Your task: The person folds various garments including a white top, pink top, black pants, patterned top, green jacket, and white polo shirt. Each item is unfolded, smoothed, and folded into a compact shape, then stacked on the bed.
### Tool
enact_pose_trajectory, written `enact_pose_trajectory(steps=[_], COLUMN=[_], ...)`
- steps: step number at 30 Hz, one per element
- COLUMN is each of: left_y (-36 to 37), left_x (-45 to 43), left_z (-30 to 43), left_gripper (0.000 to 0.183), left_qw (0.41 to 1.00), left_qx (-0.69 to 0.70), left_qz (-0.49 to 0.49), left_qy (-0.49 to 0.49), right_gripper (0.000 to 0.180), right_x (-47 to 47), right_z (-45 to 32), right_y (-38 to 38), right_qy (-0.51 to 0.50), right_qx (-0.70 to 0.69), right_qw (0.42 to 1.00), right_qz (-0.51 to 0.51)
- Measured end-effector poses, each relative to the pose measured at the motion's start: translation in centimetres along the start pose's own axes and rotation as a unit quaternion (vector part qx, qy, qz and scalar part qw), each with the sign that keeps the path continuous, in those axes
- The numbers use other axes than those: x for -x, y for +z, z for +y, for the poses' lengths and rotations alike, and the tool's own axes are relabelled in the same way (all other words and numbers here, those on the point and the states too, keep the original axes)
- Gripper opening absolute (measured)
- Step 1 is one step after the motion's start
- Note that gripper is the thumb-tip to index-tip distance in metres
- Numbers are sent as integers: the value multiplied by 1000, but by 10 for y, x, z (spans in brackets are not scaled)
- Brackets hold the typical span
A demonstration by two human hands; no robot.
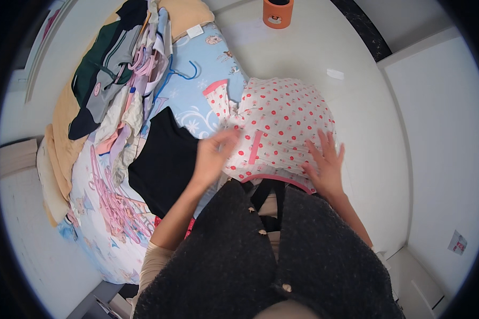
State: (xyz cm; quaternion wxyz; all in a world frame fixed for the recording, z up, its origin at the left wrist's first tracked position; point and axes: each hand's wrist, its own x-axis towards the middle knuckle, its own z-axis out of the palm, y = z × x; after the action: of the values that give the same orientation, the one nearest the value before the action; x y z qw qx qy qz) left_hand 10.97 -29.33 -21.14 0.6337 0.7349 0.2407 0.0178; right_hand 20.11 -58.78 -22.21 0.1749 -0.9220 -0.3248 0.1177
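Note:
A white garment with a red flower print and pink trim [283, 115] lies spread out in front of me, its pink neckline towards my body. One sleeve with a pink cuff sticks out at its upper left. My right hand [328, 161] rests on or just over the garment's right side, fingers spread. Over its left edge is my left hand [219, 149], blurred, fingers partly bent; whether it touches the cloth is unclear. A black garment [167, 159] lies just left of that hand.
On the bed, a blue patterned sheet [207, 48] lies under clothes on hangers, a green and grey jacket [107, 67] and a pile of pink hangers [117, 207]. A blue hanger [175, 73] is near the pillow [189, 18]. An orange container [278, 14] stands on the floor.

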Motion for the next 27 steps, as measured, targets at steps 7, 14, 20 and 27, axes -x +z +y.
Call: enact_pose_trajectory(steps=[7,14,20,27], left_y=[-24,2,-116,-127], left_x=[-78,-117,-89,-84], left_z=[-41,-93,-121,-59], left_gripper=[35,35,6,23], left_qw=[975,911,902,884], left_qx=[-106,-247,268,381], left_qz=[197,330,305,221], left_qy=[-3,20,-146,-155], right_gripper=[73,78,80,81], right_x=[-36,-38,-40,-37], right_z=[-69,-62,-64,-68], right_y=[36,35,34,32], right_qy=[-290,-296,-299,-292], right_qx=[-113,-104,-131,-145], right_qw=[944,936,930,933], right_qz=[-109,-161,-169,-152])
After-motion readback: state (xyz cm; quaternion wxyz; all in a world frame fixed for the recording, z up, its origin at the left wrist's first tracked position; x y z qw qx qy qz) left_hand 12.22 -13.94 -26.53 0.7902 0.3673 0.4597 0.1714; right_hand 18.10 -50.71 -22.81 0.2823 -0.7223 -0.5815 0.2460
